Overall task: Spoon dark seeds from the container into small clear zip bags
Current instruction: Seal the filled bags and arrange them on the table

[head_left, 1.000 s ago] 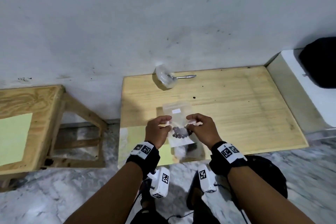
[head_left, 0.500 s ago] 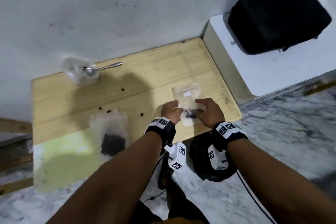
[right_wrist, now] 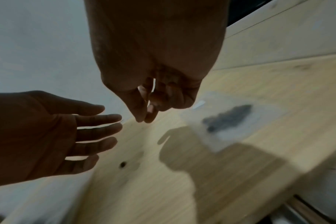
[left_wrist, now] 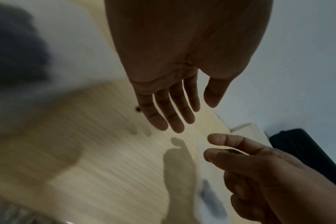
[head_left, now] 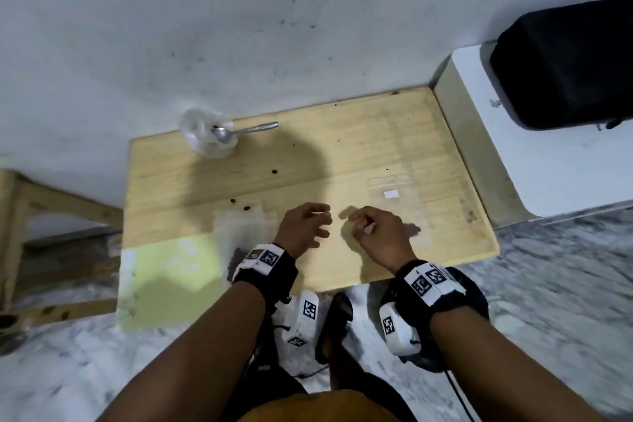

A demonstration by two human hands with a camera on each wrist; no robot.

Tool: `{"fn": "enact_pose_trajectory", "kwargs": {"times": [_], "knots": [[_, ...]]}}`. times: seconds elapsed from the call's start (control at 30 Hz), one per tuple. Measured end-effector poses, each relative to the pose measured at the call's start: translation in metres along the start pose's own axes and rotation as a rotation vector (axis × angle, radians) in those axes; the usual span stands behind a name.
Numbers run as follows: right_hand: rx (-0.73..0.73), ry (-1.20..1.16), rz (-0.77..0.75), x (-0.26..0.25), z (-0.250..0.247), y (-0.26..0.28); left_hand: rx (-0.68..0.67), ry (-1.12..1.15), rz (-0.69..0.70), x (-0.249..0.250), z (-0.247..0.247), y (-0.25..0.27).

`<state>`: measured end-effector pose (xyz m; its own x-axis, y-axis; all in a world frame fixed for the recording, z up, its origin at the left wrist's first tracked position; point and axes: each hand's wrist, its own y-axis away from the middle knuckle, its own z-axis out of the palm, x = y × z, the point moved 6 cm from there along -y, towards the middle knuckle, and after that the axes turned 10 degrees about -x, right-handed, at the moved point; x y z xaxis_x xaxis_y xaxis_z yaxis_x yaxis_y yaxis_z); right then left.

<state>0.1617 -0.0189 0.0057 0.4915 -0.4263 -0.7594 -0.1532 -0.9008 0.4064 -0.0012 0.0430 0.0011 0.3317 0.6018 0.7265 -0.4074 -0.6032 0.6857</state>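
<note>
Two bare hands hover over a pale wooden table (head_left: 359,147), close together but not touching each other. The left hand (head_left: 303,228) is spread, its fingers (left_wrist: 175,112) straight and slightly apart, palm facing down, holding nothing. The right hand (head_left: 375,233) has its fingers (right_wrist: 159,98) loosely curled toward the thumb, and nothing shows between them. Both wrists wear black straps carrying white blocks with printed square markers. Just to the right of the right hand, a small clear zip bag (head_left: 394,197) with a white label lies flat on the table; in the right wrist view a blurred patch of dark seeds (right_wrist: 226,118) shows inside it. Behind the left wrist lies a stack of clear zip bags (head_left: 245,226), with another dark heap at its near end, partly hidden by the strap. A few loose seeds (head_left: 246,208) dot the wood near it. At the far left corner of the table, against the white wall, stands a clear container (head_left: 207,134) with a metal spoon (head_left: 246,131) resting in it, handle pointing right. To the right of the table a black bag (head_left: 565,65) sits on a white surface.
</note>
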Motion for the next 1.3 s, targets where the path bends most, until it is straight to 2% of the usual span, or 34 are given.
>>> {"fn": "enact_pose_trajectory", "kwargs": {"times": [0.17, 0.3, 0.4, 0.5, 0.7, 0.93, 1.0, 1.1, 1.3], "knots": [[-0.268, 0.005, 0.050, -0.037, 0.090, -0.006, 0.313, -0.161, 0.105, -0.032, -0.097, 0.050], [-0.284, 0.072, 0.144, -0.051, 0.128, -0.005, 0.483, -0.290, 0.052, -0.061, -0.144, 0.072], [-0.258, 0.124, 0.188, -0.060, 0.146, -0.002, 0.439, -0.319, -0.001, -0.078, -0.159, 0.074], [-0.233, 0.110, 0.197, -0.062, 0.161, 0.001, 0.387, -0.288, -0.008, -0.088, -0.164, 0.070], [-0.093, 0.039, 0.229, -0.059, 0.165, 0.003, 0.352, -0.230, 0.009, -0.098, -0.166, 0.067], [0.097, -0.048, 0.020, -0.090, 0.159, 0.004, 0.430, -0.133, 0.110, -0.092, -0.175, 0.073], [0.077, -0.077, -0.035, -0.104, 0.165, -0.002, 0.462, -0.066, 0.142, -0.090, -0.184, 0.075], [0.027, -0.072, -0.043, -0.116, 0.178, -0.015, 0.423, 0.006, 0.101, -0.094, -0.194, 0.073], [-0.012, 0.014, 0.151, -0.098, 0.175, -0.019, 0.245, 0.084, 0.016, -0.106, -0.194, 0.061]]}}
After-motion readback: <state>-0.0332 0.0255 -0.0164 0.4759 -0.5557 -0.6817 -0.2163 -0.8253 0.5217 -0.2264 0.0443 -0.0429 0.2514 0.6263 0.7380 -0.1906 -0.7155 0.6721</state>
